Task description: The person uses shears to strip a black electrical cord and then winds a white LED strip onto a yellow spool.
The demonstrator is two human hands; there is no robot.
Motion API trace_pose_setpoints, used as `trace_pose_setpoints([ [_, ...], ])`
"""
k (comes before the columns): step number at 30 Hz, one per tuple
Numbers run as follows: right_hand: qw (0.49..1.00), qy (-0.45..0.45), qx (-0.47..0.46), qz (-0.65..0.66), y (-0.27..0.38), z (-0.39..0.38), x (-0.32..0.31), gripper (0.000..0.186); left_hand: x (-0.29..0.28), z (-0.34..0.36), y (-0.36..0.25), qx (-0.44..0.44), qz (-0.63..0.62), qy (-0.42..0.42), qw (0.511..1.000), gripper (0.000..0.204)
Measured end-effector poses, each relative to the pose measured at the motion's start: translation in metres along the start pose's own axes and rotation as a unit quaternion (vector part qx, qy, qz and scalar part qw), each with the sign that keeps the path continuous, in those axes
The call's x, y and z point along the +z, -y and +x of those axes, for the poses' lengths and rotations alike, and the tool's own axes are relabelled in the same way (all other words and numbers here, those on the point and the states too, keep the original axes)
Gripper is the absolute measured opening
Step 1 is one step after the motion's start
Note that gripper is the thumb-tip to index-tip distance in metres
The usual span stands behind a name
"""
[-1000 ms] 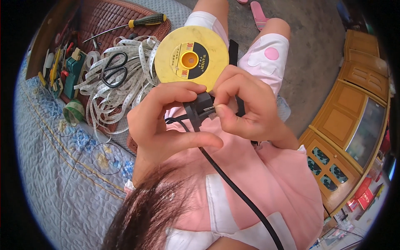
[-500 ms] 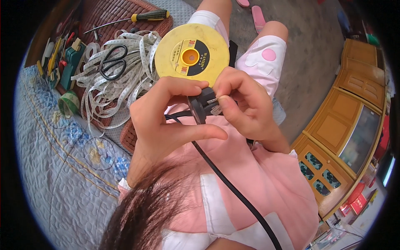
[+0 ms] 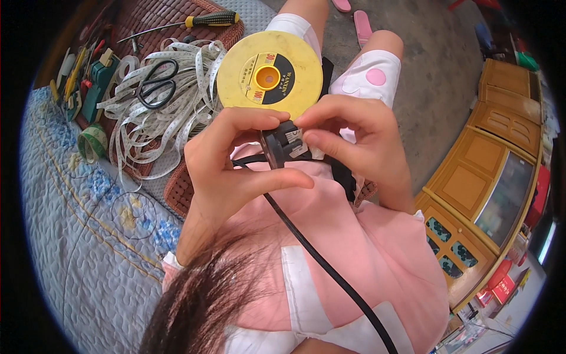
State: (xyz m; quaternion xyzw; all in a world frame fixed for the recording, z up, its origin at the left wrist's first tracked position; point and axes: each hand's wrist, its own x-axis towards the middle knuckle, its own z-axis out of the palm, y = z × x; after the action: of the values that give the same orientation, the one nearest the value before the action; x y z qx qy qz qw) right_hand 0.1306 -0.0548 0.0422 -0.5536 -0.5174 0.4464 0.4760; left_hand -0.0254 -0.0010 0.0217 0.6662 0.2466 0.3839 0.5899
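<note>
My left hand [image 3: 221, 159] grips a small dark device [image 3: 276, 147] with a round, disc-like end and pale printed labels on its blocky side. Its index finger curls over the top, while the thumb stretches out below, apart from it. At the labelled side, the thumb and index finger of my right hand [image 3: 356, 133] are pinched close against the device's edge. Just beyond both hands lies a yellow round tape reel [image 3: 242, 74] with an orange hub, resting over my lap. A black cable [image 3: 312, 253] runs across my pink top below the hands.
On the left, a heap of white measuring tape [image 3: 194, 88] carries black-handled scissors [image 3: 158, 88]. Behind it lies a yellow-and-black screwdriver [image 3: 215, 19]. A green tape roll [image 3: 92, 143] and several tools sit beside the quilt [image 3: 82, 236]. Wooden cabinets [image 3: 471, 168] stand at right.
My right hand has shifted slightly right, its fingers straightening somewhat, so more of the device's labels shows. The left hand keeps its grip nearly unchanged.
</note>
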Motion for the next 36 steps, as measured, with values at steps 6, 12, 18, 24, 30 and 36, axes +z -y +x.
trace_pose_setpoints([
  [6, 0.997, 0.074, 0.012, -0.036, 0.008, 0.01, -0.006, 0.009, -0.003, -0.001, 0.0, 0.037, 0.055, -0.005, 0.998, 0.05],
  [12, 0.983, 0.161, -0.001, -0.084, 0.011, 0.017, -0.009, 0.009, -0.002, 0.0, -0.002, 0.048, 0.109, -0.006, 0.993, 0.049],
  [18, 0.995, 0.09, 0.009, -0.03, 0.005, 0.013, -0.001, 0.007, 0.0, 0.002, 0.001, 0.102, 0.157, -0.024, 0.982, 0.047],
  [24, 0.98, 0.034, 0.132, 0.143, -0.005, 0.0, 0.008, 0.006, 0.002, -0.002, 0.011, 0.135, 0.19, -0.018, 0.972, 0.049],
  [30, 0.988, 0.008, 0.094, 0.119, -0.005, -0.001, 0.009, 0.006, 0.003, -0.002, 0.014, 0.13, 0.152, -0.01, 0.98, 0.051],
  [36, 0.99, 0.03, -0.044, -0.128, -0.005, 0.009, 0.002, 0.007, -0.006, -0.001, 0.017, -0.002, -0.037, 0.058, 0.998, 0.053],
])
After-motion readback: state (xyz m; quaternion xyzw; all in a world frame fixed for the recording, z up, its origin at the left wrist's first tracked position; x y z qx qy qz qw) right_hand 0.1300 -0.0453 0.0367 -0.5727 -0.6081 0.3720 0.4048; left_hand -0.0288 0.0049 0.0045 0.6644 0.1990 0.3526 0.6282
